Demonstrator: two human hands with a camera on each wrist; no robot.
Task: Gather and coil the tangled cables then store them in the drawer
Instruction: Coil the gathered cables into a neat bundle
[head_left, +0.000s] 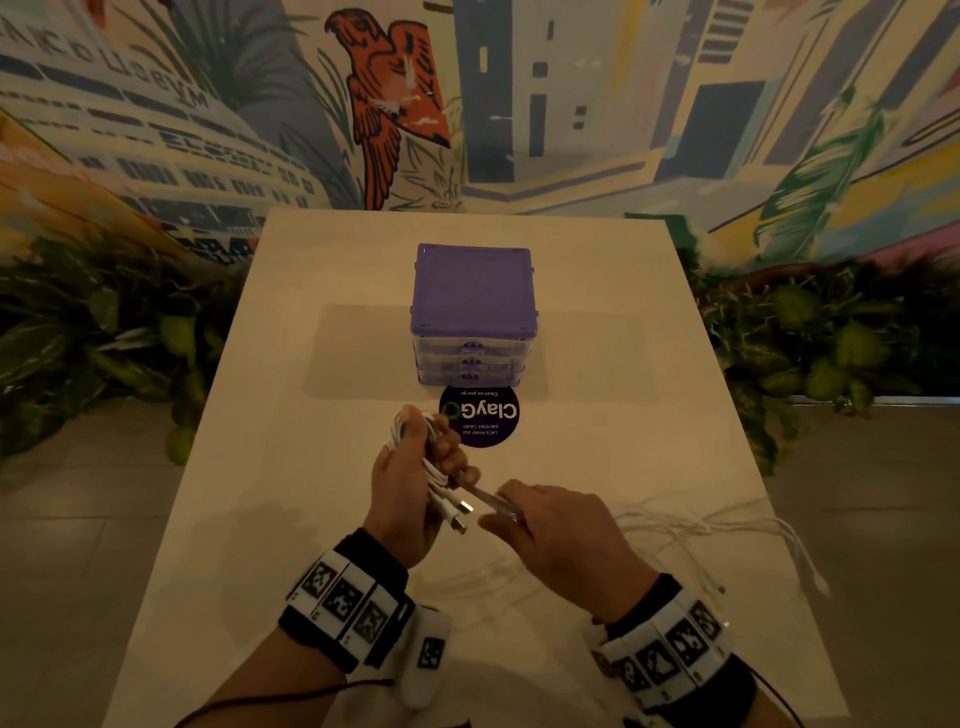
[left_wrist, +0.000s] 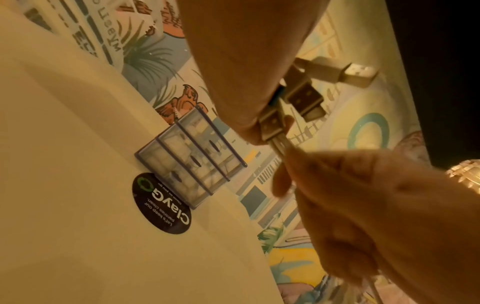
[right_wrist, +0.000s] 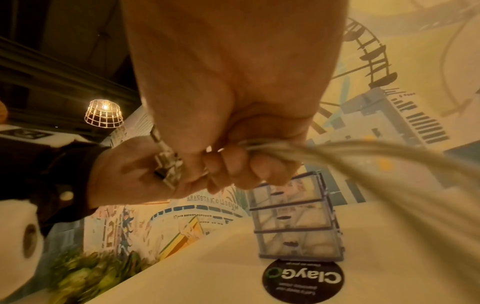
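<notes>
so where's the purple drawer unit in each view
Head: drawer unit sits centre, on the table beyond both hands.
Left wrist: drawer unit left of centre, tilted, clear drawer fronts facing the camera.
Right wrist: drawer unit lower right, below the fingers.
Shared landmark: the round black ClayGo sticker right in front of it.

The drawer unit (head_left: 472, 312) stands mid-table (head_left: 291, 364), all 3 drawers shut, bare tabletop on both sides. A round sticker (head_left: 480, 415) lies flat before it. Loose cables (head_left: 727, 530) sprawl across the near right side.
</notes>
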